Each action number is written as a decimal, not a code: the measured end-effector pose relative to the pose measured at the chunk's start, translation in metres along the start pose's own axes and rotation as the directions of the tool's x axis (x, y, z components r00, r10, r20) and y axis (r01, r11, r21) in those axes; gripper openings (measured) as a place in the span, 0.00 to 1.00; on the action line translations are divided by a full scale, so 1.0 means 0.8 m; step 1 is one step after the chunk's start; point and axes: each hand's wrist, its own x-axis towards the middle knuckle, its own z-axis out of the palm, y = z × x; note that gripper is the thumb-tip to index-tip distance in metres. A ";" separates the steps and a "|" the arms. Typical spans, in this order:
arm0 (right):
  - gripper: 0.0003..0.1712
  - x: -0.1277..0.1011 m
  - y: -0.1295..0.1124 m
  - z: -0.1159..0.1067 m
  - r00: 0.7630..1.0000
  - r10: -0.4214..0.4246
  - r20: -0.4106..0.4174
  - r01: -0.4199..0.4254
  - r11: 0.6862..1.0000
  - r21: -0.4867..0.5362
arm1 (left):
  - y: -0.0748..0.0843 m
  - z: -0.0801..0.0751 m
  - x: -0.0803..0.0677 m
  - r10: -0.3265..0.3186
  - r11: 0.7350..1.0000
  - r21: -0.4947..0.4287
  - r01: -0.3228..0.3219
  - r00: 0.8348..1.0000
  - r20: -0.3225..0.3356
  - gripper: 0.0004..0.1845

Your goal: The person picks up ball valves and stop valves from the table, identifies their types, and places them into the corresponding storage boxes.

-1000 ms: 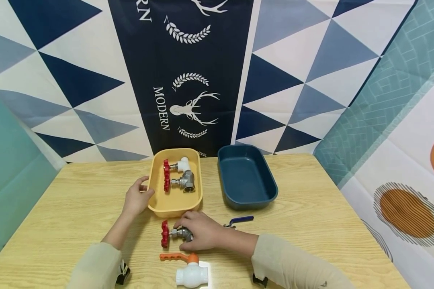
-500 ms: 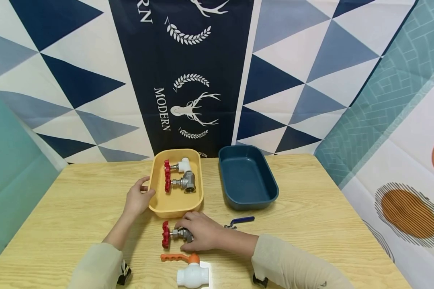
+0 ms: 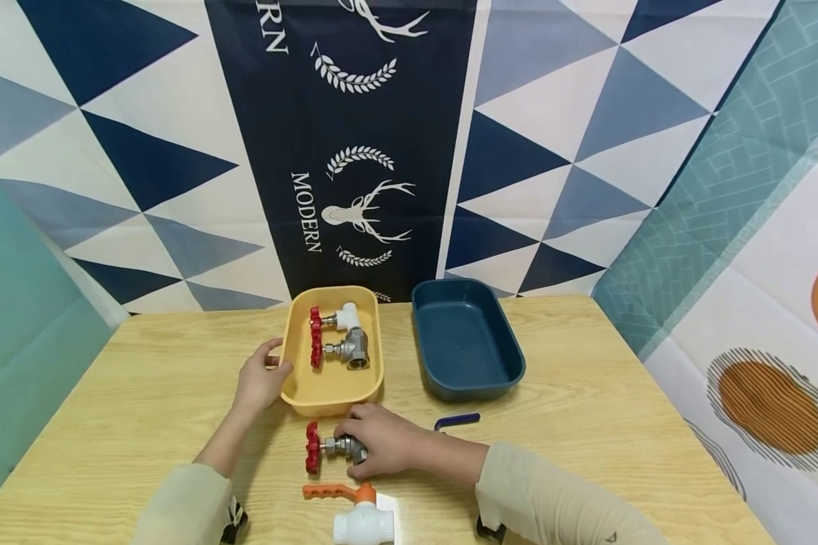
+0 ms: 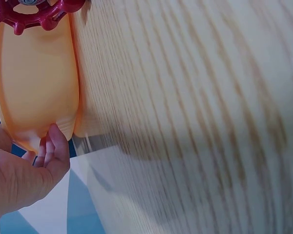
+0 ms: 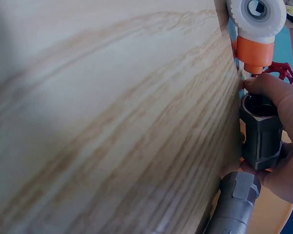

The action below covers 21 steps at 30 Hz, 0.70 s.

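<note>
Wood-grain desk (image 3: 586, 424), patterned cloth backdrop. Right hand (image 3: 378, 439) grips metal valve with red wheel (image 3: 327, 448) on the desk, just in front of yellow tray (image 3: 330, 390). Left hand (image 3: 260, 378) holds the tray's left rim, thumb on the edge. Two more red-wheel valves (image 3: 337, 337) inside the tray. White valve with orange lever (image 3: 354, 511) nearer the desk edge; blue tray (image 3: 463, 341) to the right.
</note>
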 end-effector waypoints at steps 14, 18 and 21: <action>0.26 -0.002 -0.001 0.000 1.000 -0.006 0.007 0.006 0.999 0.045 | -0.002 0.002 0.002 0.002 1.000 -0.004 -0.002 1.000 -0.008 0.28; 0.26 -0.002 0.000 0.000 1.000 -0.002 0.019 0.001 0.998 0.059 | -0.002 0.002 0.002 -0.001 1.000 0.000 0.001 1.000 -0.006 0.28; 0.26 -0.003 -0.001 0.000 1.000 -0.009 0.024 0.007 0.998 0.067 | -0.002 0.001 0.002 -0.002 1.000 0.003 0.002 1.000 -0.006 0.28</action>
